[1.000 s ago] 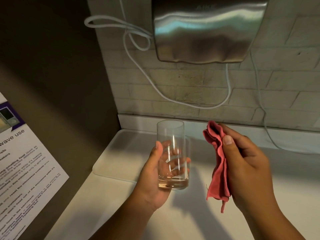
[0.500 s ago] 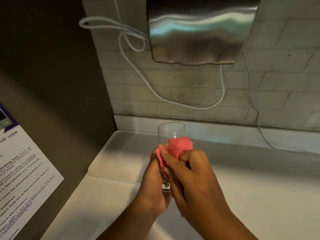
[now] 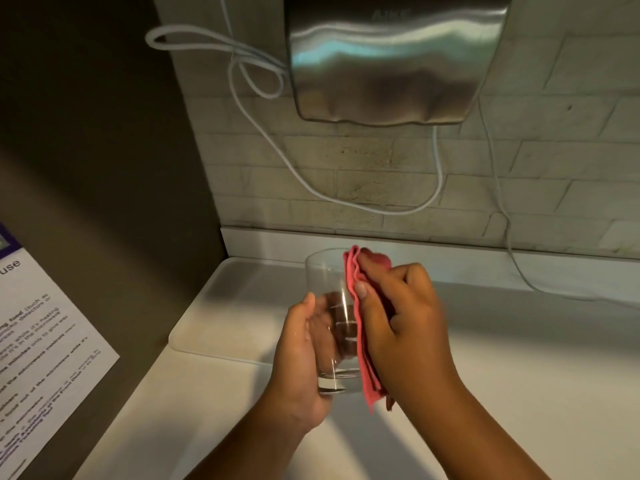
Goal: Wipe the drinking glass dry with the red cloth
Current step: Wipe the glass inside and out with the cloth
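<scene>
Both hands are busy: the left hand (image 3: pixel 304 344) grips the drinking glass (image 3: pixel 329 306) upright above the bench (image 3: pixel 207 393), the right hand (image 3: pixel 401 323) presses the red cloth (image 3: pixel 363 341) against its side. Wet glass may slip from the one-handed grip under sideways pressure and break.

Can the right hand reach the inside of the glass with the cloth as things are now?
Probably yes. The left hand holds the glass low on its side, so the open rim is free, and the right hand already presses the cloth against the outer wall up to the rim.
</scene>
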The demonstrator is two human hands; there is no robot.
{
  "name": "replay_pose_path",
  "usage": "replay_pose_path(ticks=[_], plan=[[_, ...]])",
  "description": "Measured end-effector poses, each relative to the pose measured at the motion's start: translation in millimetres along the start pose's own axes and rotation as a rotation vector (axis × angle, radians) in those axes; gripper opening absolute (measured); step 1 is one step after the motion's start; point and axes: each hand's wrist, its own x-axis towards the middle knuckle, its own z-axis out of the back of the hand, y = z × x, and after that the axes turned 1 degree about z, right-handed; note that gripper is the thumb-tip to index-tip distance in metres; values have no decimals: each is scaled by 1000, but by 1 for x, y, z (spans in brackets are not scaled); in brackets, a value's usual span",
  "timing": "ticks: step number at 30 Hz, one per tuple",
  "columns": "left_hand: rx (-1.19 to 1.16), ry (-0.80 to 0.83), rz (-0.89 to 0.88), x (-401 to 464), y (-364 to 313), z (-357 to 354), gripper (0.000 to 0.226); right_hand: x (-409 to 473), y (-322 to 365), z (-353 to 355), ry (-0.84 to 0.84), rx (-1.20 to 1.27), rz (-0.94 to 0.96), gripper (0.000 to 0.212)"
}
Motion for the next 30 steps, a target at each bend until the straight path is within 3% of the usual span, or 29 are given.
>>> replay_pose_path(ticks=[7, 10, 14, 16, 21, 25, 30], plan=[[23, -16, 40, -1, 1, 2, 56, -28, 16, 2, 350, -129, 267, 38], [47, 17, 13, -1, 1, -5, 51, -12, 16, 0, 277, -168, 263, 34], [84, -16, -4, -5, 0, -11, 48, 18, 3, -2, 61, -144, 155, 35], [88, -29, -25, -6, -3, -11, 49, 23, -5, -2, 35, -98, 65, 37], [100, -109, -108, -1, -17, -11, 46, -5, -8, -2, 72, 24, -4, 40], [166, -137, -68, 1, -16, -7, 56, -24, 2, 0, 147, -16, 127, 37], [194, -120, -27, -2, -12, -6, 49, -15, 12, 4, 375, -146, 260, 35]])
